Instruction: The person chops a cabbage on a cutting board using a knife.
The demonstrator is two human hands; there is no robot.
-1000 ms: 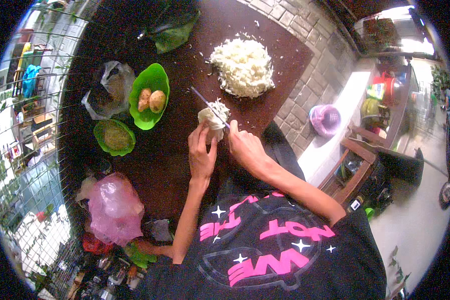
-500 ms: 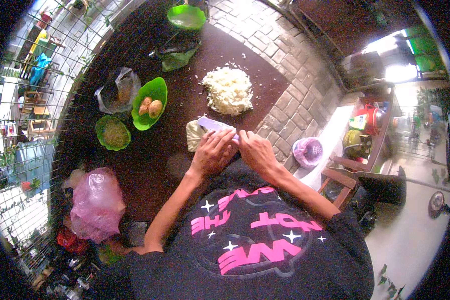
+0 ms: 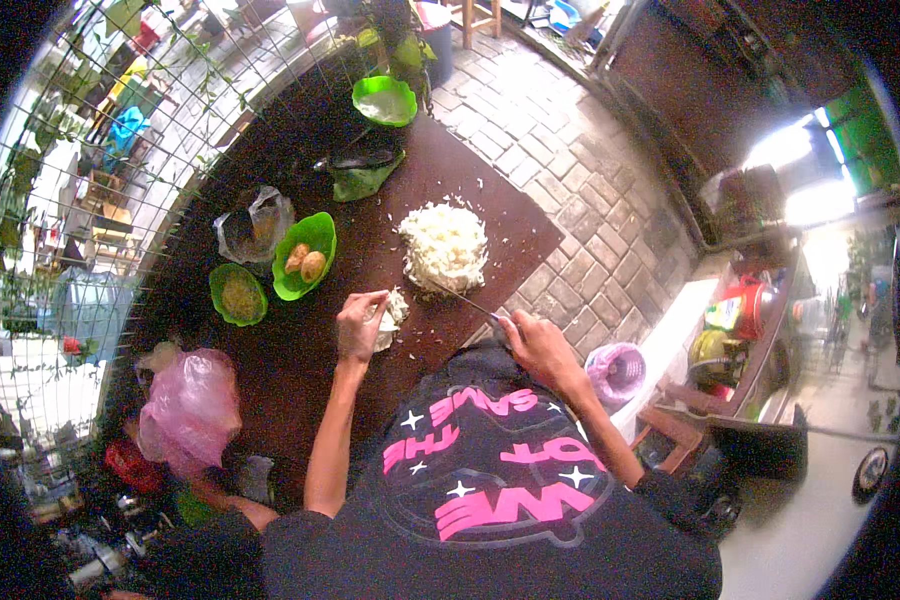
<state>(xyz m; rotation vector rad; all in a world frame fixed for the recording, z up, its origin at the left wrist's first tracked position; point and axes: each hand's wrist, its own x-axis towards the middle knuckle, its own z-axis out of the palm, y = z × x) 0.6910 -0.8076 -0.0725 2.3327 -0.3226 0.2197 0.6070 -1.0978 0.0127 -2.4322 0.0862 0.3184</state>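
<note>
My right hand (image 3: 540,348) is closed round the handle of a knife (image 3: 464,299). Its thin blade, seen nearly edge-on, points left to the near edge of a heap of finely cut pale vegetable (image 3: 446,245). My left hand (image 3: 360,328) is bent, with thumb and fingers pressed together at the upper edge of a smaller pale vegetable piece (image 3: 390,322) topped with loose bits. What lies between those fingertips is hidden. Both the heap and the piece rest on the dark brown table (image 3: 510,215), with shreds scattered around.
Left on the table are a green bowl with brown roundish items (image 3: 288,285), a smaller green bowl (image 3: 238,318), a clear plastic bag (image 3: 253,228) and a pink bag (image 3: 190,405). Farther off stand another green bowl (image 3: 384,116) and a green leaf-like piece (image 3: 368,183). A purple basket (image 3: 616,372) is at right.
My hands, together on the knife before, are now apart. The left has moved left to the smaller piece; the right has swung the blade to the heap's near edge. The view has shifted.
</note>
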